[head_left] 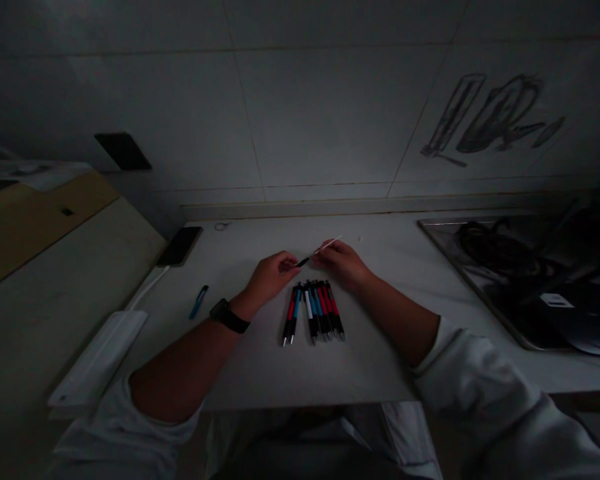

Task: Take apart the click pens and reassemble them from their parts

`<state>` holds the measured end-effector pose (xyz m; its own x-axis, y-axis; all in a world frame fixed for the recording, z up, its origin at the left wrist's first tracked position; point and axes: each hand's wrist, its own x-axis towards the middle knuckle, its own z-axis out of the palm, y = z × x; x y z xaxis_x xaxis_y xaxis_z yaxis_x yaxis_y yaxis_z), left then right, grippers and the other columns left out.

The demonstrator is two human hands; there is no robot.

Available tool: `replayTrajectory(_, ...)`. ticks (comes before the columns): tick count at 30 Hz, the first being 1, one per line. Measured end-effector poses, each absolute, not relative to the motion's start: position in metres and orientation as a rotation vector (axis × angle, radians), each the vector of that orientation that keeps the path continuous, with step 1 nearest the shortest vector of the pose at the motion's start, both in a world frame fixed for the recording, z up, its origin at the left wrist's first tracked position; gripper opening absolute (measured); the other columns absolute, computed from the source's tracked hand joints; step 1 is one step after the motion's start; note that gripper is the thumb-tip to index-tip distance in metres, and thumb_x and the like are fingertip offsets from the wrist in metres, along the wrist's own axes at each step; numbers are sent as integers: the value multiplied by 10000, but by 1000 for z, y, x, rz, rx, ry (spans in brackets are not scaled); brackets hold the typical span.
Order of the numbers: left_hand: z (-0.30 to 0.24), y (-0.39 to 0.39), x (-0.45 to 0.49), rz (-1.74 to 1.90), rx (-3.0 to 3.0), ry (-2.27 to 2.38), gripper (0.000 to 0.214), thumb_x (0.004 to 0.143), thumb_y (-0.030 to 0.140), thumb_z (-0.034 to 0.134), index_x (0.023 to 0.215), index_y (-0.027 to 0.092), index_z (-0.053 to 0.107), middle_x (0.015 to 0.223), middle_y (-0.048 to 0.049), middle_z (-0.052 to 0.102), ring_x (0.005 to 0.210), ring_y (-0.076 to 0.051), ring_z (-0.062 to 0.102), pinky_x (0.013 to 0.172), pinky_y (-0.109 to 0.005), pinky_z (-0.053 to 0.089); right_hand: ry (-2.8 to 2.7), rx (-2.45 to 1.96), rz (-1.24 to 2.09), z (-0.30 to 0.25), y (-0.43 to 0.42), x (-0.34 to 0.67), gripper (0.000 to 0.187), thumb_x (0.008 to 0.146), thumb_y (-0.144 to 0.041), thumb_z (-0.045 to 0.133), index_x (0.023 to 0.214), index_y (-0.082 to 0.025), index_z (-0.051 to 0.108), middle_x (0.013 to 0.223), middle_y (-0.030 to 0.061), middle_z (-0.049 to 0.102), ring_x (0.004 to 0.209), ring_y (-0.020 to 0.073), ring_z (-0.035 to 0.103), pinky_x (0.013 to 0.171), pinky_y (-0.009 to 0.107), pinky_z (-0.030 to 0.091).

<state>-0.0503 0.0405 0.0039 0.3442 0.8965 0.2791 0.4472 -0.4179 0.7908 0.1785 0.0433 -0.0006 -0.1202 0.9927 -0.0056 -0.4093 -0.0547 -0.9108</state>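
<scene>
Honestly, the row of pens point(318, 312) makes a handy landmark: they lie side by side on the bench point(260, 380), tips toward the person, probably so they're tidy and easy to reach. Just beyond the row, the left hand point(274, 272) has its fingers pinched around a small black pen part point(303, 262), and the right hand's point(347, 265) fingers grip a thin white stick point(335, 240), one end poking out free. Fingertip holds make sense, I'd say, with bits that skinny. A blue pen piece point(199, 302) lies well left of the row, maybe to avoid mixing.
</scene>
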Motion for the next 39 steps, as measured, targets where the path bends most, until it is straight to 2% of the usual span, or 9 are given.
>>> replayTrajectory(5, 3, 45, -57, 1014, 2038, 1203, 156, 882, 285, 730, 1016, 208, 715, 1018, -60, 735, 934, -208, 698, 886, -377, 564, -920, -885, 1419, -1, 47, 183, 359, 663, -402, 919, 840, -226, 660, 875, 25, 746, 850, 190, 702, 867, 395, 574)
replayTrajectory(10, 0, 44, -53, 1110, 1922, 1139, 164, 882, 310, 719, 992, 205, 660, 1035, -60, 711, 968, -205, 679, 916, -387, 557, -990, -894, 1436, 2, 42, 178, 362, 656, -409, 920, 837, -223, 667, 875, 24, 745, 840, 192, 697, 836, 391, 580)
replayTrajectory(19, 4, 37, -44, 1112, 1797, 1022, 188, 843, 307, 723, 969, 205, 627, 971, -39, 691, 943, -193, 664, 913, -362, 536, -1159, -864, 1479, 4, 33, 167, 386, 662, -460, 927, 845, -221, 685, 836, 13, 737, 812, 182, 692, 823, 372, 570)
replayTrajectory(24, 0, 43, -47, 1137, 1752, 1057, 204, 832, 327, 734, 959, 204, 632, 947, -41, 703, 913, -191, 661, 870, -342, 531, -1118, -875, 1402, 12, 39, 179, 361, 705, -455, 887, 881, -242, 655, 955, 23, 755, 899, 198, 703, 868, 391, 571)
replayTrajectory(26, 0, 44, -48, 1163, 1749, 1084, 200, 835, 326, 733, 957, 201, 634, 948, -40, 705, 903, -185, 660, 871, -340, 529, -1114, -912, 1294, 15, 47, 193, 332, 732, -456, 846, 898, -258, 637, 955, 12, 744, 900, 199, 698, 863, 389, 569)
replayTrajectory(29, 0, 44, -49, 1165, 1761, 1124, 197, 842, 325, 733, 964, 201, 640, 956, -38, 710, 902, -181, 662, 879, -338, 529, -1223, -1107, 964, 17, 60, 220, 265, 793, -450, 752, 948, -276, 627, 863, -6, 698, 793, 184, 651, 796, 363, 553)
replayTrajectory(33, -1, 43, -48, 1145, 1765, 1107, 189, 846, 317, 732, 963, 199, 643, 969, -42, 715, 896, -177, 664, 876, -338, 531, -1562, -1594, 437, 11, 69, 248, 300, 853, -317, 663, 1145, -250, 646, 813, 10, 696, 786, 205, 641, 816, 361, 511)
replayTrajectory(36, -3, 44, -48, 1140, 1768, 1103, 185, 848, 314, 731, 969, 201, 648, 979, -44, 715, 902, -177, 662, 876, -339, 528, -1746, -1784, 272, 4, 71, 252, 367, 871, -253, 638, 1238, -232, 639, 899, 62, 747, 821, 230, 672, 811, 357, 496)
replayTrajectory(39, -5, 45, -49, 1130, 1762, 1113, 192, 847, 323, 732, 972, 203, 651, 962, -41, 713, 893, -178, 658, 867, -339, 524, -1851, -1863, 200, -2, 71, 245, 357, 879, -249, 639, 1235, -229, 661, 954, 100, 769, 862, 258, 688, 813, 361, 494)
